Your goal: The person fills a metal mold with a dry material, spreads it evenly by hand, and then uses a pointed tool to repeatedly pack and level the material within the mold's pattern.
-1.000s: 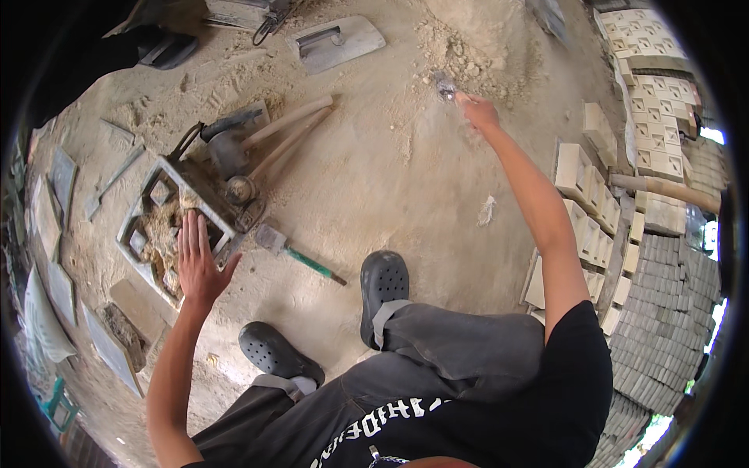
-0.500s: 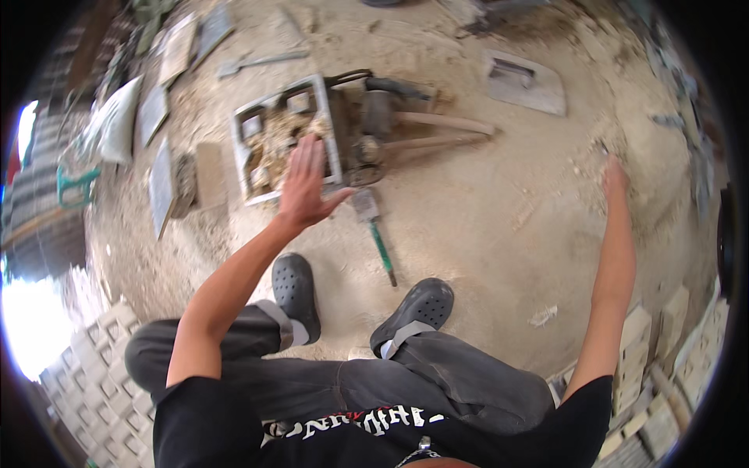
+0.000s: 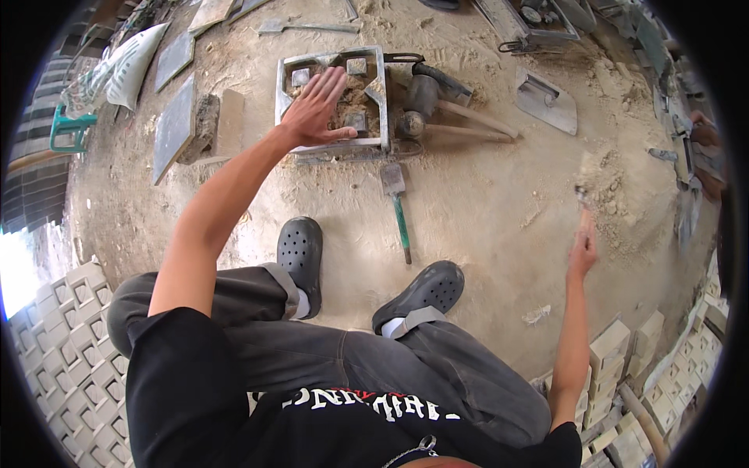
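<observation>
My left hand (image 3: 318, 109) is spread open over a square metal mould frame (image 3: 385, 117). The frame holds small square blocks and some sand, and the hand hides part of it. Off to the right, my right hand (image 3: 583, 253) is closed around the handle of what looks like a trowel (image 3: 582, 193). Its blade, blurred, is at the sand pile (image 3: 624, 187) and seems to carry sand. Between my shoes and the frame lies a flat-bladed tool with a green handle (image 3: 402, 226).
Two wooden-handled mallets (image 3: 468, 129) lie right of the frame. Beyond them rests a flat float (image 3: 546, 101). Grey slabs (image 3: 173, 129) and a white sack (image 3: 134, 70) are at left. Pale moulded blocks (image 3: 78, 335) are stacked at both lower sides.
My right hand has drawn back toward me from the sand pile, bringing the trowel into sight. My left hand has shifted slightly over the frame, more of whose inside now shows. The view has shifted.
</observation>
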### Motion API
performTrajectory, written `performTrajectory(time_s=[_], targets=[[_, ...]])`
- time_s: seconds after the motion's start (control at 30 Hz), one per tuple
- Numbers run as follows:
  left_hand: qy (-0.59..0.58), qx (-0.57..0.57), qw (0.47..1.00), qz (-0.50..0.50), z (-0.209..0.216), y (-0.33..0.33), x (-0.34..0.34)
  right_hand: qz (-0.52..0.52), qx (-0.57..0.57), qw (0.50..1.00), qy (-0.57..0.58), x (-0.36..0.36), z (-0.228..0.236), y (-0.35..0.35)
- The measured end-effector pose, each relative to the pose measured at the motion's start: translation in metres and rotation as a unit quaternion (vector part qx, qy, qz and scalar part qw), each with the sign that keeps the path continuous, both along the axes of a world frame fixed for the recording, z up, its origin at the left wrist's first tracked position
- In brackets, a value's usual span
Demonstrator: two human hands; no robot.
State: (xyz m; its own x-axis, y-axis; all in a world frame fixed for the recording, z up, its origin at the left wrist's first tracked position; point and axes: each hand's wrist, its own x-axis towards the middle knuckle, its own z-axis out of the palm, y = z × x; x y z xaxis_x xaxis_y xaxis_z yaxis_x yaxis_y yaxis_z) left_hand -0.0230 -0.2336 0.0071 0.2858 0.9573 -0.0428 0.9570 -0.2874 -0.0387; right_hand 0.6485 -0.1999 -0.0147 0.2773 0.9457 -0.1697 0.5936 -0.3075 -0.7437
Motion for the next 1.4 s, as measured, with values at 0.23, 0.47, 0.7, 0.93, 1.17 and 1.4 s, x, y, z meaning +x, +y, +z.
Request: performTrajectory(time_s=[0.23,0.47,0.7,0.93,1.17,1.4], targets=[[-0.087,0.032,0.996,-0.004,-0.017,-0.018,0.043,0.194,0.033,0.980,0.032,-0.135,0.051,-0.033],[-0.098,0.067,0.991,0.063,-0.026,-0.022,0.041,0.347,0.060,0.936,-0.009,-0.282,0.095,-0.019],[-0.139,0.107,0.977,0.120,-0.025,-0.027,0.053,0.418,0.160,0.885,-0.127,-0.349,0.099,-0.026],[-0.094,0.074,0.987,0.105,-0.016,-0.028,0.056,0.435,0.123,0.868,-0.203,-0.364,0.123,-0.048],[-0.134,0.045,0.988,0.061,-0.012,-0.034,0.054,0.435,0.107,0.868,-0.213,-0.364,0.126,-0.047],[-0.158,0.077,0.984,-0.021,-0.019,-0.054,0.060,0.430,0.085,0.872,-0.219,-0.370,0.139,-0.052]])
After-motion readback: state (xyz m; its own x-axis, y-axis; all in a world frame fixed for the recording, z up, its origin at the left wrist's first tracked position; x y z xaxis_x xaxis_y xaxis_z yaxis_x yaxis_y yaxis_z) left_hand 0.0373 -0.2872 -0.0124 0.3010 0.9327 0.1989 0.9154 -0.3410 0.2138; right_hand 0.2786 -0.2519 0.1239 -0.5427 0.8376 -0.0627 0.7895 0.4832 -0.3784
